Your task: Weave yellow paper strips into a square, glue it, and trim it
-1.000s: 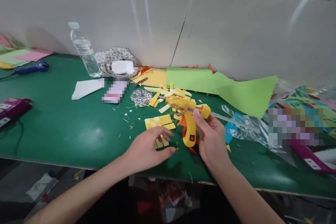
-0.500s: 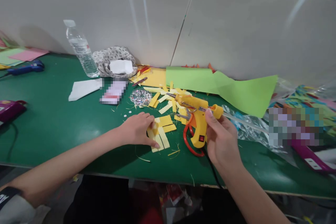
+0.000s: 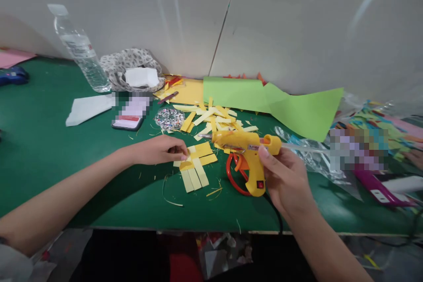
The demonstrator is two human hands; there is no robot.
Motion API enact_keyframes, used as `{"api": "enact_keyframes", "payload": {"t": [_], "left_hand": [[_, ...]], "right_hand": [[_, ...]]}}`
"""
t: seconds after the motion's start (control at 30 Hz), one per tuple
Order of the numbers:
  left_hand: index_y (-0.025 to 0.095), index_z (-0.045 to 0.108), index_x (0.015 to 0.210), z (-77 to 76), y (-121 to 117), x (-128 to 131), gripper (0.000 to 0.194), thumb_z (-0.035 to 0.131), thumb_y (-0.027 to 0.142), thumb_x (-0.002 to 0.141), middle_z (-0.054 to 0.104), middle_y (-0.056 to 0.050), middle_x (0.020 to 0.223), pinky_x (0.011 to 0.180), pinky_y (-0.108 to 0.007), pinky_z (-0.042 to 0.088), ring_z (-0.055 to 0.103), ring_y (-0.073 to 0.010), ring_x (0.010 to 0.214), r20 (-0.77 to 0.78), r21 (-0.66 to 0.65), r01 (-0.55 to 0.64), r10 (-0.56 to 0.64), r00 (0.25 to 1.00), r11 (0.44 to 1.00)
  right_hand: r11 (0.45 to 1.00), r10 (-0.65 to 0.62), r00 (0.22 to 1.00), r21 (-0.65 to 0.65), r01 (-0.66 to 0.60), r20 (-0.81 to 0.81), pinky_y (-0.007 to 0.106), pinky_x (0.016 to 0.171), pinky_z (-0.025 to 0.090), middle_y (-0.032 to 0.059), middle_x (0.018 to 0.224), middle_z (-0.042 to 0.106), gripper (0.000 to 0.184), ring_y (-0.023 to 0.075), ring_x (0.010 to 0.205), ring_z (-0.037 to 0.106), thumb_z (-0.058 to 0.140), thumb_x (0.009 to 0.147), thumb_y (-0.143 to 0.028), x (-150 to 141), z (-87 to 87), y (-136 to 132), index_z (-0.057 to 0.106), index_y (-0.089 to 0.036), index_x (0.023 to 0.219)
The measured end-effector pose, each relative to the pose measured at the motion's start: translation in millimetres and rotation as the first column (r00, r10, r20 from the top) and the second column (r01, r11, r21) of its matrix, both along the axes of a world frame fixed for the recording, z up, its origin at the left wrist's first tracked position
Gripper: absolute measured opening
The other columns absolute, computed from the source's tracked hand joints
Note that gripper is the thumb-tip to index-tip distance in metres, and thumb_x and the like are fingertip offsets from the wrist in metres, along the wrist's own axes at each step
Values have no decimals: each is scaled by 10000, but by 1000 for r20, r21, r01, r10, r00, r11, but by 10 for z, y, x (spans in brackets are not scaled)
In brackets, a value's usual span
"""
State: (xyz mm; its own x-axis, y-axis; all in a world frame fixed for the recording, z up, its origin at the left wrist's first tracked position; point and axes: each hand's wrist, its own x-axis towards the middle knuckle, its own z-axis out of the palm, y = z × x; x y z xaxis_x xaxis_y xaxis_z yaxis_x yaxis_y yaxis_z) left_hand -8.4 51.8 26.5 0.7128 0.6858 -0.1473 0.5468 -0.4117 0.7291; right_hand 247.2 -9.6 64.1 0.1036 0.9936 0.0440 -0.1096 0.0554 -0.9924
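My right hand is wrapped round the handle of a yellow hot glue gun, its nozzle pointing left and a clear glue stick out of its back. My left hand has its fingertips pinched together on a yellow paper strip at the left side of a small woven piece of paper strips, which lies flat on the green table. Under the glue gun lie scissors with red handles, partly hidden. Loose yellow paper strips are heaped behind the nozzle.
A water bottle, a patterned cloth pouch, a phone and a round container of sequins stand at back left. Green paper leans by the partition. Right are plastic bags, a purple power strip and another person's hand.
My left hand has moved left from open above the woven piece to pinching a strip at its left side. The glue gun has moved right, staying in my right hand. The view has shifted slightly.
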Motion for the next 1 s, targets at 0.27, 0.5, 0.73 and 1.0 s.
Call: {"api": "enact_keyframes", "payload": {"t": [0.27,0.5,0.73,1.0], "left_hand": [[230,577,1126,-51,35,-71,370,370,427,892,555,-11,718,513,-228,293,429,-121,564,1,-6,-30,31,1000,1000],[219,587,1115,-41,19,-70,375,396,435,876,548,-4,708,537,-217,304,451,-121,593,20,8,-47,47,999,999],[210,585,1115,-44,21,-60,385,401,444,871,575,-10,757,516,-209,292,424,-107,573,7,1,-42,42,999,999],[211,598,1094,-37,20,-68,360,436,431,859,556,-7,704,497,-223,281,406,-105,538,39,-34,-48,50,998,998]], "right_hand": [[973,230,852,-93,-211,471,342,652,529,53,866,690,290,209,755,636,707,660,-413,21,-154,58,691,-189,843],[969,245,837,-93,-230,489,295,509,481,28,710,670,275,182,611,590,741,619,-385,-3,-225,98,696,-188,805],[974,224,837,-82,-212,498,287,496,466,16,672,659,252,174,589,575,755,591,-364,-47,-213,84,688,-187,757],[975,222,835,-101,-198,503,290,514,460,22,696,664,263,176,606,577,762,578,-361,-65,-222,105,683,-182,754]]}}
